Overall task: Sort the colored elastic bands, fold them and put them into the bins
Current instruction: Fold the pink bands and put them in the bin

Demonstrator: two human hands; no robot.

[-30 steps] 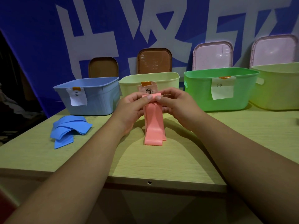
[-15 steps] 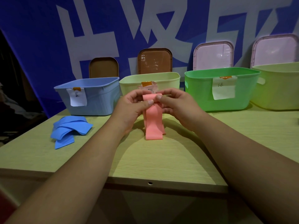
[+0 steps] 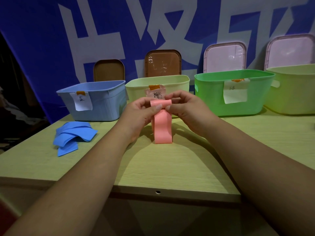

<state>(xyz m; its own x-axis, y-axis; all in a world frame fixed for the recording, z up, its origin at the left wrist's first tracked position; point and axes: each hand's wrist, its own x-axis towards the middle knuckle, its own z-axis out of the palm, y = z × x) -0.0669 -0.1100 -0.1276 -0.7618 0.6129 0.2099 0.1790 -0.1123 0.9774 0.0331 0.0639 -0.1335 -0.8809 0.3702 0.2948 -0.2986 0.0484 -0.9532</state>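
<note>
A pink elastic band hangs from both hands above the middle of the table, its top end rolled over into a fold. My left hand pinches the fold from the left and my right hand pinches it from the right. A heap of blue bands lies on the table at the left. Behind stand a blue bin, a pale yellow bin with a pink label, a green bin and another pale yellow bin, all open.
Several lids lean against the blue banner wall behind the bins, among them a brown lid and a pink lid. The table's front edge runs close below my forearms. To the left of the table the floor is dark.
The pink band's lower end has risen off the table as more of its top is folded over between my fingers. Both hands stay in nearly the same place.
</note>
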